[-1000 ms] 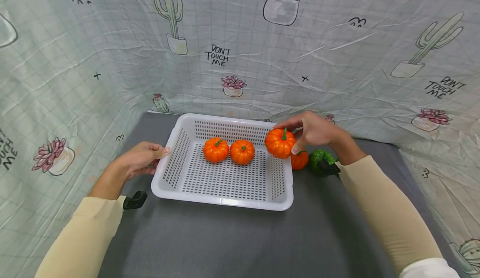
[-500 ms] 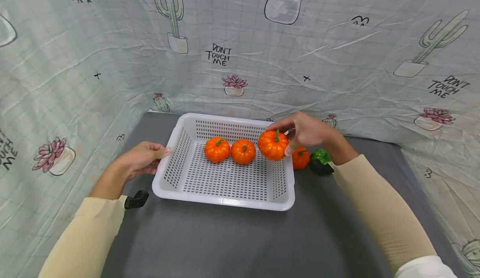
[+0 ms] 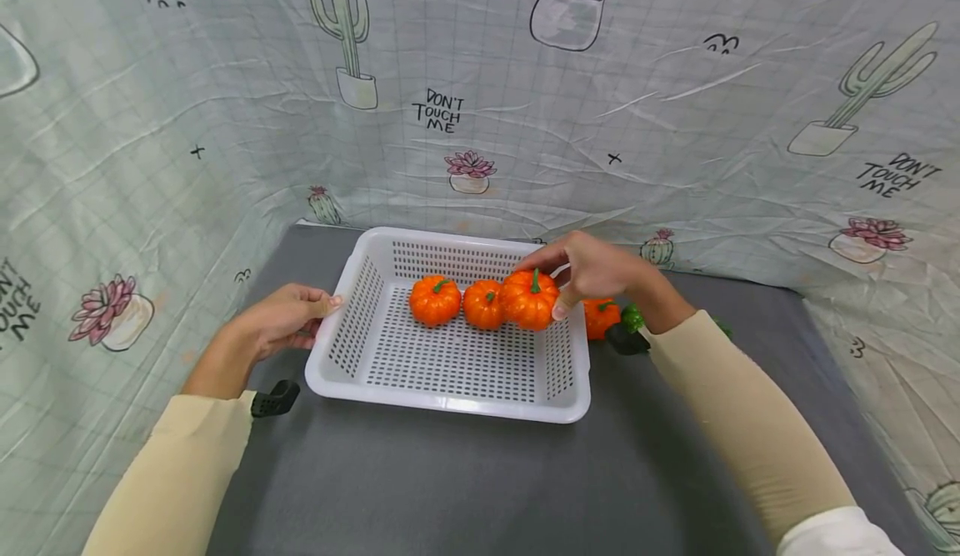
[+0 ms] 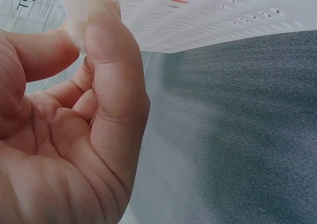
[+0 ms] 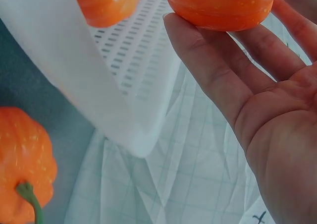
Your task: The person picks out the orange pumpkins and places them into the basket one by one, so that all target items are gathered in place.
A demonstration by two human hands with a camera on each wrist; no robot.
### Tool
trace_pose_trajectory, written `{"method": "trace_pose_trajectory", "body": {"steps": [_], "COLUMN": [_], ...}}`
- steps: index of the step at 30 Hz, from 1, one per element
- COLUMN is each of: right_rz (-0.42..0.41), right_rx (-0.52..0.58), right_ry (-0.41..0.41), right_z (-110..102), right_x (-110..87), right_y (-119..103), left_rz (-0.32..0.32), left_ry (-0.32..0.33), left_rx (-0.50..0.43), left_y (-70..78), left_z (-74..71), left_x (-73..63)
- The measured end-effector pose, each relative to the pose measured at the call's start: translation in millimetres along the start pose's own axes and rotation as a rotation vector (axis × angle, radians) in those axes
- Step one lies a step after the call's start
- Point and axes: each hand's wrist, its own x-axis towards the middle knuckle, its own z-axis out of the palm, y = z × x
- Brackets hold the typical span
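Note:
A white perforated plastic basket stands on the dark grey table. My left hand pinches its left rim between thumb and fingers, as the left wrist view shows up close at the basket's rim. Over the basket's right part, my right hand grips a small orange pumpkin with a green stem. In the right wrist view the fingers curl round the pumpkin from below and the side. Two more orange pumpkins, a left one and a middle one, sit inside the basket; the held one overlaps the middle one.
Just right of the basket, another orange pumpkin lies on the table. Beside it a green vegetable shows partly behind the right wrist and its black camera. A printed cloth hangs behind and at both sides.
My right hand has carried the held pumpkin left and slightly down, from the basket's right rim to beside the middle pumpkin. The left hand has stayed at the left rim.

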Motion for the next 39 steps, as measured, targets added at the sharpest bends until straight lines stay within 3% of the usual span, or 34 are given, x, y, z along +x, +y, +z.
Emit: {"method": "trace_pose_trajectory", "body": {"steps": [24, 39], "right_rz": [-0.106, -0.077], "right_rx": [0.069, 0.029], "right_ry": [-0.092, -0.099], "right_z": [25, 42], "right_x": [26.0, 41.2], "right_y": [-16, -26], "left_rz": [0.012, 0.009], "left_ry": [-0.008, -0.005], "left_rx": [-0.007, -0.012], "left_y": [-2.4, -2.4], "left_z": [1.3, 0.7], "left_x": [-1.7, -1.9]}}
